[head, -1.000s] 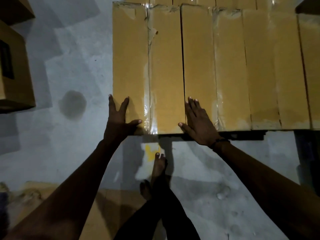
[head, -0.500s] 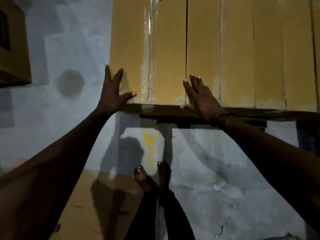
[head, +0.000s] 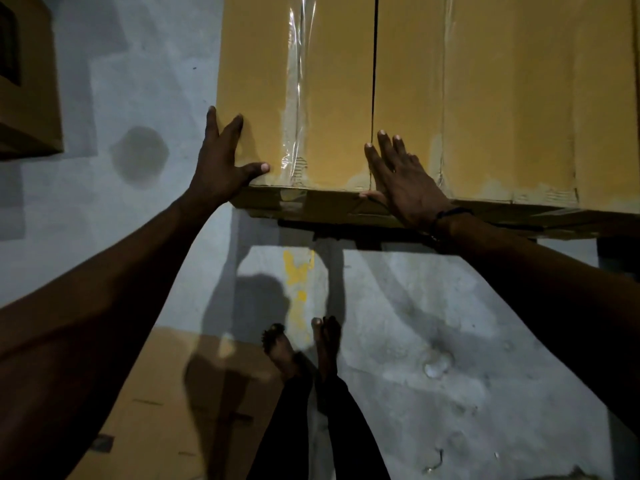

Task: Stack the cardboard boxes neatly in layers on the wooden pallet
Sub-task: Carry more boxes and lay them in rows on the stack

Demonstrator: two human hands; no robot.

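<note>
both hands, left [head: 221,164] and right [head: 405,183], press flat, fingers straight, on the cardboard box [head: 311,98].

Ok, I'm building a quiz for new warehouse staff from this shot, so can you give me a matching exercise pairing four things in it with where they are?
Things:
1. left hand
2. right hand
3. strip of clear shiny tape
4. yellow paint mark

Places:
A. on the grey concrete floor, in front of the bare feet
B. flat on top, beside the dark seam between two boxes
C. at the left near corner of the tan cardboard box
D. running along the top of the left box

Pairs: 1-C, 2-B, 3-D, 4-A
</note>
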